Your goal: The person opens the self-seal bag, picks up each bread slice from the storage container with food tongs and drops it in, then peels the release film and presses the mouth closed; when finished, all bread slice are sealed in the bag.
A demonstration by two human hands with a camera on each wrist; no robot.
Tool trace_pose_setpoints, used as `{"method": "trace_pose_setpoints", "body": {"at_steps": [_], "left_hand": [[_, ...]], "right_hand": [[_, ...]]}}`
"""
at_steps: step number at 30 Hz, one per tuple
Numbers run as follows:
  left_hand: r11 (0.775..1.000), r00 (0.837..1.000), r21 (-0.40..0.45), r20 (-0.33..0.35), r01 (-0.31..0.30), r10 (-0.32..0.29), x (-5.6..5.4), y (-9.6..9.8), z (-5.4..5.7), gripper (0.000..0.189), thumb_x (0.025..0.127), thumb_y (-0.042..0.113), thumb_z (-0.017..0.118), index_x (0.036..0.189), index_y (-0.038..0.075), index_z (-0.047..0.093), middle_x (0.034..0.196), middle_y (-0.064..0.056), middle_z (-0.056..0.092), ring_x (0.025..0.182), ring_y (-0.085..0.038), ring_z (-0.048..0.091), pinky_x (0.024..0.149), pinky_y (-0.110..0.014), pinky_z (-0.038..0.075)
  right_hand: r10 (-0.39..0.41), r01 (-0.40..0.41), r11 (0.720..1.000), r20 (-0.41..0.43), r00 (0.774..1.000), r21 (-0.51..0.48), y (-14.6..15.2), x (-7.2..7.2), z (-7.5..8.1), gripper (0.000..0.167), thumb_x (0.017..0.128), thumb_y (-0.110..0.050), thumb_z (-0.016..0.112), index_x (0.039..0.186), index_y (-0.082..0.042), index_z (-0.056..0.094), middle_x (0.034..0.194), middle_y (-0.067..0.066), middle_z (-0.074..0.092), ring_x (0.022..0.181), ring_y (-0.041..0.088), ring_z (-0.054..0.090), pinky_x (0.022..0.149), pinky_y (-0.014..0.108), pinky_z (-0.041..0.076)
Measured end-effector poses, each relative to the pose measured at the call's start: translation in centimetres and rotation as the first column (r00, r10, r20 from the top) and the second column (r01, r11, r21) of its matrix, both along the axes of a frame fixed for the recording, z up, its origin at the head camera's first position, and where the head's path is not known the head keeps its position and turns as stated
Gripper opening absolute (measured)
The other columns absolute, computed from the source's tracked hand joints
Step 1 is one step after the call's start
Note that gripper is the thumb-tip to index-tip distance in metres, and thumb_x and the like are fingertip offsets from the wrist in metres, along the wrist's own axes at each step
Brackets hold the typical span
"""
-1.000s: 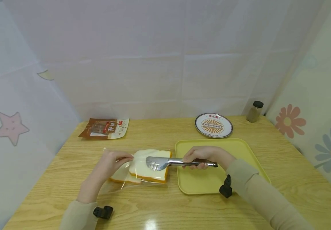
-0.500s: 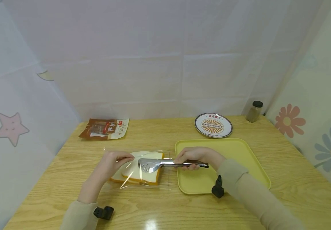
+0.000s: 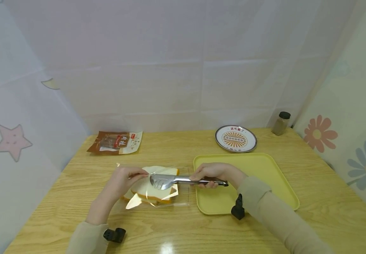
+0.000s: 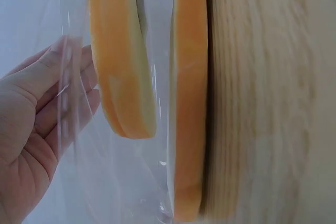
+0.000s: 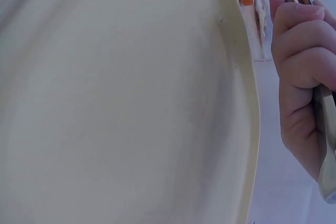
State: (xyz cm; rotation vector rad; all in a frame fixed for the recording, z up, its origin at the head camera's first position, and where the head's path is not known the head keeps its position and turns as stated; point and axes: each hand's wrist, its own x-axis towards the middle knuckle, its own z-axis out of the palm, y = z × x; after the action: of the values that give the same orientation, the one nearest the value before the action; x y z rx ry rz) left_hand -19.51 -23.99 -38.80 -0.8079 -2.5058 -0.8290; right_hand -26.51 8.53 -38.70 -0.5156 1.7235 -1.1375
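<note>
My left hand (image 3: 123, 180) pinches the upper film of a clear plastic bag (image 3: 134, 201) between thumb and fingers. My right hand (image 3: 216, 173) grips metal tongs (image 3: 183, 179), whose slotted end lies over a white bread slice (image 4: 123, 61) with a brown crust. The slotted end and this slice are inside the bag. In the left wrist view a second bread slice (image 4: 190, 93) lies below, against the wooden table, with a gap between the two. Fingers curled round the tongs show in the right wrist view; the tongs' lower jaw is hidden.
A yellow tray (image 3: 275, 176) lies under and around the right forearm, just right of the bag. Behind it stands a patterned round plate (image 3: 236, 138). A black-lidded jar (image 3: 281, 123) is at the back right, a brown food packet (image 3: 114, 142) at the back left.
My right hand has moved left with the tongs, carrying the bread slice deeper into the bag and over the lower slice. My left hand has stayed nearly still; the film's folds have shifted.
</note>
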Motion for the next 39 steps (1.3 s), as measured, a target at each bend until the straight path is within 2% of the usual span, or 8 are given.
{"method": "trace_pose_setpoints", "body": {"at_steps": [6, 15, 22, 33, 39], "left_hand": [[1.0, 0.999, 0.002, -0.041, 0.012, -0.012, -0.1, 0.1, 0.0, 0.011, 0.078, 0.003, 0.073, 0.086, 0.01, 0.076, 0.082, 0.0, 0.074, 0.07, -0.009, 0.068, 0.06, -0.019, 0.055], [0.999, 0.998, 0.024, -0.058, 0.032, -0.03, -0.3, 0.0, -0.1, 0.01, 0.079, 0.001, 0.072, 0.086, 0.008, 0.075, 0.081, -0.002, 0.074, 0.063, -0.007, 0.065, 0.053, -0.016, 0.05], [1.0, 0.999, 0.026, -0.044, 0.008, -0.007, -0.1, 0.0, -0.1, 0.011, 0.08, 0.002, 0.071, 0.087, 0.009, 0.075, 0.082, -0.002, 0.074, 0.064, -0.009, 0.066, 0.054, -0.016, 0.051], [1.0, 0.998, 0.027, -0.069, -0.013, 0.015, -0.1, 0.0, 0.1, 0.01, 0.079, 0.003, 0.072, 0.087, 0.008, 0.075, 0.081, -0.003, 0.074, 0.056, -0.013, 0.062, 0.05, -0.016, 0.045], [0.998, 0.996, 0.016, -0.068, -0.053, 0.054, -0.1, -0.2, 0.2, 0.01, 0.079, 0.004, 0.072, 0.087, 0.008, 0.075, 0.083, -0.002, 0.074, 0.063, -0.01, 0.066, 0.055, -0.018, 0.05]], "right_hand": [[0.017, -0.017, 1.0, -0.017, 1.0, -0.003, -1.3, -0.1, -0.2, 0.038, 0.097, -0.027, 0.051, 0.108, 0.008, 0.06, 0.059, 0.0, 0.048, 0.038, 0.005, 0.031, 0.033, 0.017, 0.027], [0.025, -0.025, 1.0, -0.01, 1.0, -0.006, -2.9, -0.3, -0.1, 0.038, 0.098, -0.026, 0.05, 0.108, 0.009, 0.06, 0.061, 0.001, 0.047, 0.038, 0.005, 0.031, 0.034, 0.017, 0.027], [0.03, -0.03, 1.0, -0.019, 0.999, 0.005, -4.0, -0.4, 0.1, 0.037, 0.098, -0.024, 0.049, 0.111, 0.009, 0.06, 0.059, 0.002, 0.047, 0.037, 0.005, 0.031, 0.033, 0.018, 0.027], [0.011, -0.008, 0.998, -0.042, 0.999, 0.059, -5.3, -0.5, 0.9, 0.032, 0.098, -0.02, 0.047, 0.11, 0.006, 0.061, 0.062, 0.005, 0.047, 0.037, 0.006, 0.031, 0.033, 0.019, 0.028], [-0.001, 0.004, 0.998, -0.042, 0.999, 0.065, -5.2, -0.4, 1.2, 0.032, 0.098, -0.02, 0.048, 0.107, 0.009, 0.06, 0.061, 0.005, 0.047, 0.037, 0.006, 0.031, 0.033, 0.018, 0.027]]}}
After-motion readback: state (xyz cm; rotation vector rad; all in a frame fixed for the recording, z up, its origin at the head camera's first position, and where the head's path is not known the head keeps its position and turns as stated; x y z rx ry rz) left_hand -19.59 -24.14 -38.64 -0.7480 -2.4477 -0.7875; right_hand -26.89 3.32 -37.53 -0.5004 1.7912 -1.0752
